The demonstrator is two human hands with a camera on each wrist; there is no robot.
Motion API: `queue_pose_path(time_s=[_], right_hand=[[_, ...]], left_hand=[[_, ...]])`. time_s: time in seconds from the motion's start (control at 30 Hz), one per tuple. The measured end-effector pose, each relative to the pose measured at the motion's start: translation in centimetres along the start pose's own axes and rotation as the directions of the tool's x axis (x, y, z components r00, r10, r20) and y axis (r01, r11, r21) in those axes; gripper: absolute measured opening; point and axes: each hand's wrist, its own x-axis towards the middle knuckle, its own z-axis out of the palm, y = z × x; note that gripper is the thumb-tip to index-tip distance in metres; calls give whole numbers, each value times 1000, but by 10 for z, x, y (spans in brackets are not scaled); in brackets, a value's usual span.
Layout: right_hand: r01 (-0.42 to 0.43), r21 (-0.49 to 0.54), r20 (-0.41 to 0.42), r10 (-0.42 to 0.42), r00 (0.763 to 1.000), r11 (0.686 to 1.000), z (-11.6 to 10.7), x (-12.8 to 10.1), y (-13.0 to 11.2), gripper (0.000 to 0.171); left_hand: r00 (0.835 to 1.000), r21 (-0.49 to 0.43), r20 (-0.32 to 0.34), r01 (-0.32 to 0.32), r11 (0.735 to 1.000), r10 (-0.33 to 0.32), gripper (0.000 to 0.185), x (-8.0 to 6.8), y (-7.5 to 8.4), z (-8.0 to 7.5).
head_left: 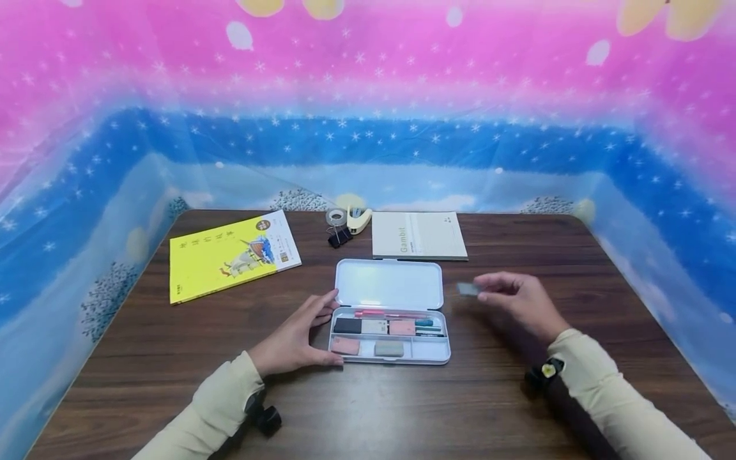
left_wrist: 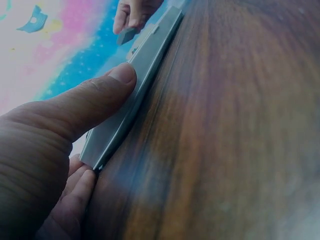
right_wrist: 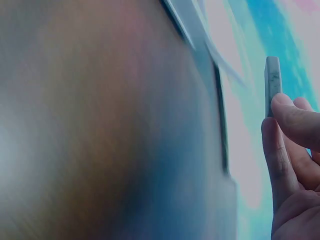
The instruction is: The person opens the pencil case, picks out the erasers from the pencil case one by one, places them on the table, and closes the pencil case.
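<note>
Left hand rests against the left end of the open case, thumb pressing its edge, fingers relaxed. Right hand pinches a grey eraser between thumb and fingertips, held above the table, right of the lid. Judged step: carrying the eraser to the case. Next move needs a free compartment; front right appears vacant

Wood, plastic and paper on a desk

The table is dark wood-grain with a soft sheen; the pencil case is smooth, matt pale plastic; the yellow book has a glossy paper cover; the backdrop looks like thin, shiny sheeting.
</note>
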Motion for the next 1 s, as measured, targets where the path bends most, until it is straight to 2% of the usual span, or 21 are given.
queue_pose_path(time_s=[0.17, 0.3, 0.43, 0.8, 0.9, 1.0], right_hand=[[-37, -161, -64, 27, 998, 986, -42, 26, 23, 32], [-62, -242, -21, 58, 998, 968, -58, 37, 39, 31], [-64, -288, 29, 75, 997, 956, -61, 43, 49, 30], [-79, -322, 38, 96, 995, 944, -57, 44, 54, 33], [-84, -321, 12, 93, 996, 943, -57, 41, 49, 35], [-72, -297, -34, 65, 997, 952, -50, 33, 33, 34]], left_hand=[[1000, 8, -6, -9, 1000, 9, 114, -1, -2, 0], [1000, 3, -6, -21, 1000, 21, 114, -1, -3, 1], [1000, -2, -3, -26, 1000, 26, 114, 0, -1, 1], [1000, 0, -5, -12, 1000, 12, 114, -2, 0, 0], [1000, -2, -3, -12, 1000, 12, 113, -1, -1, 0], [1000, -4, 1, -15, 1000, 15, 113, 1, 0, 0]])
